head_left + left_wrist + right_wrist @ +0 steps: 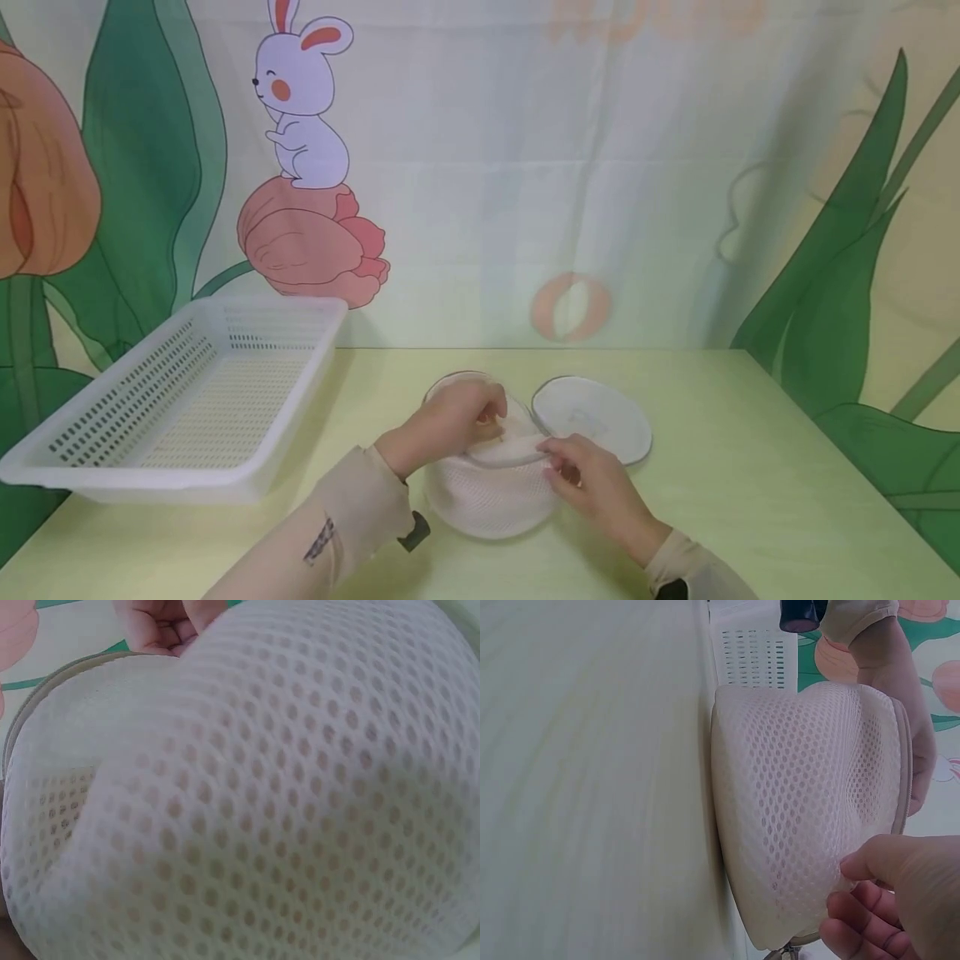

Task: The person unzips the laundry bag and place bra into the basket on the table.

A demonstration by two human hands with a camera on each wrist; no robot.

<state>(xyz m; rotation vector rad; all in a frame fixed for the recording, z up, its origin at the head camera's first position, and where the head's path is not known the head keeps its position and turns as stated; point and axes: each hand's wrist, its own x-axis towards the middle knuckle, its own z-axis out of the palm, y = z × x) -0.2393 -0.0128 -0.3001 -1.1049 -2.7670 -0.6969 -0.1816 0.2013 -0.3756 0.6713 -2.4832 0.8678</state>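
A round white mesh laundry bag (pixel 491 500) stands on the table, its zipped top open. Behind it to the right lies its flat round lid (pixel 600 421), edged in grey. My left hand (pixel 450 417) reaches over the opening with curled fingers; whether they pinch the fabric I cannot tell. With thumb and fingers, my right hand (pixel 600 487) pinches the bag's near right rim, also seen in the right wrist view, where the mesh wall (pixel 795 795) dents inward. A metal zip pull (pixel 786 952) hangs at the lower edge there. Mesh fills most of the left wrist view.
A white plastic basket (pixel 262 454) with slotted walls stands at the left of the pale green table (pixel 750 467). A curtain (pixel 480 208) printed with a rabbit and tulips hangs behind the table.
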